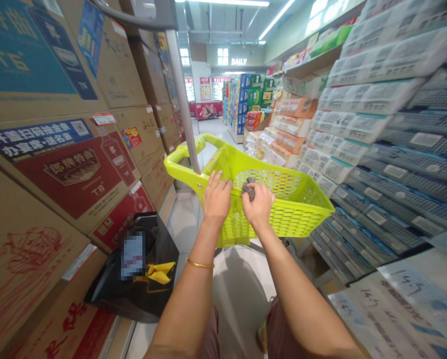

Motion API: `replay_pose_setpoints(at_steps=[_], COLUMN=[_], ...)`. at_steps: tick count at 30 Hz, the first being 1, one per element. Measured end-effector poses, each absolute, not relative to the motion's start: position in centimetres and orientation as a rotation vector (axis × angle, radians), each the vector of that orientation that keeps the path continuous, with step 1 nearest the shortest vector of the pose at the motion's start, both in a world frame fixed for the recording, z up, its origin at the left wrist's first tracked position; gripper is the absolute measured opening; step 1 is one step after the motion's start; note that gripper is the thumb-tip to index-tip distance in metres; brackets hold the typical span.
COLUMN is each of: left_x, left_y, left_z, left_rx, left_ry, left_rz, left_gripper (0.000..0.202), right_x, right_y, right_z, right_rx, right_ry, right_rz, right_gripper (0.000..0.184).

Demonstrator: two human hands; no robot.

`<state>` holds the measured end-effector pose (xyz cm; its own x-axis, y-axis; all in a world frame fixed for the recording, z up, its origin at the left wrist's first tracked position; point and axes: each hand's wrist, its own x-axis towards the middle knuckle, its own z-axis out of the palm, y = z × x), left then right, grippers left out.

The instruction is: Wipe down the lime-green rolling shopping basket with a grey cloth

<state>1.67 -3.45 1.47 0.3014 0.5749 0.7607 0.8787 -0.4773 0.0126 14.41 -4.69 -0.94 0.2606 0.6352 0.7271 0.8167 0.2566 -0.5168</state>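
Note:
A lime-green plastic shopping basket (pixel 300 217) with slotted sides stands in front of me, its moulded handle end (pixel 178 164) at the left. My left hand (pixel 216 197) lies over its near rim beside the handle end, fingers curled across the edge. In my right hand (pixel 259 202) is a crumpled dark grey cloth (pixel 249 189), pinched and pressed against the same rim a little further right. The fingertips of both hands are partly hidden. A grey metal pole (pixel 182 99) passes behind the handle end.
Stacked cartons (pixel 89 172) wall the left side. A black bag (pixel 141 294) with a yellow ribbon sits on the floor by them. Packs of white paper (pixel 358 122) and grey-blue packs (pixel 403 184) are piled high on the right. An aisle leads toward boxed goods (pixel 244 107).

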Motion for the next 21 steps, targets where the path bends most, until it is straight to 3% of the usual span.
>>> replay_pose_setpoints(at_steps=[7,21], left_x=[3.3,1.3], left_y=[-3.1,-2.9], left_z=[0.8,0.9], left_rx=[-2.208,-2.196], left_ry=[-1.251,-1.308], left_rz=[-0.913,-0.982], left_gripper=[0.020,0.024], right_x=[12.9,16.1], right_y=[-4.6,-5.1], right_z=[-0.5,-1.9], right_rx=[-1.380,-1.472], right_ry=[-1.426,-1.594], right_rz=[-0.123,-0.266], right_gripper=[0.022,0.019])
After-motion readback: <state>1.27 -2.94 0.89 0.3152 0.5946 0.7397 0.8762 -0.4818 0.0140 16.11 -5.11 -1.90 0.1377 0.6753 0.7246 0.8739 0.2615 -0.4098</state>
